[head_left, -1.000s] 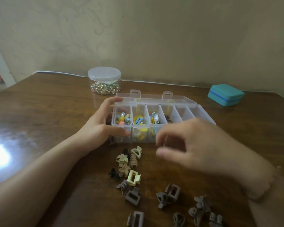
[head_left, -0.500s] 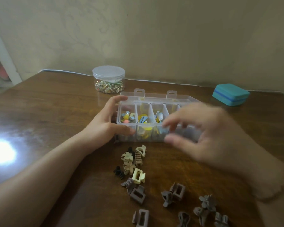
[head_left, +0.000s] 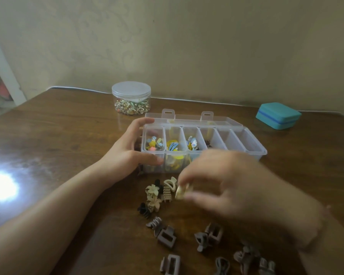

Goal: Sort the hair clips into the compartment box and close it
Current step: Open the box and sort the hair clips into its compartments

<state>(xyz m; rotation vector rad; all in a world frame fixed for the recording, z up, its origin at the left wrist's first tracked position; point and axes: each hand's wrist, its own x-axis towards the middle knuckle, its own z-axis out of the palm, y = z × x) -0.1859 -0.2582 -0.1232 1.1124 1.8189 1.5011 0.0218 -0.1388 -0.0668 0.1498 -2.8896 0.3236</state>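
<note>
A clear compartment box (head_left: 254, 149) lies open on the wooden table, its lid (head_left: 189, 118) flat behind it. The three left compartments hold small colourful clips; a dark clip (head_left: 208, 144) sits in the fourth. My left hand (head_left: 127, 149) grips the box's left end, thumb on the front wall. My right hand (head_left: 232, 187), blurred, pinches a cream square clip (head_left: 182, 192) just in front of the box. Cream and black clips (head_left: 154, 195) lie below the box. Several taupe clips (head_left: 166, 238) are scattered nearer to me.
A round clear jar (head_left: 131, 98) with a lid, full of small ornaments, stands behind the box to the left. A teal case (head_left: 278, 115) lies at the back right. A bright light glare (head_left: 0, 187) marks the table at far left. The wall runs along the table's far edge.
My right hand has dropped from over the box to the clip pile. The cream square clip that lay lower in the pile is now lifted between its fingers. The left hand kept its hold.
</note>
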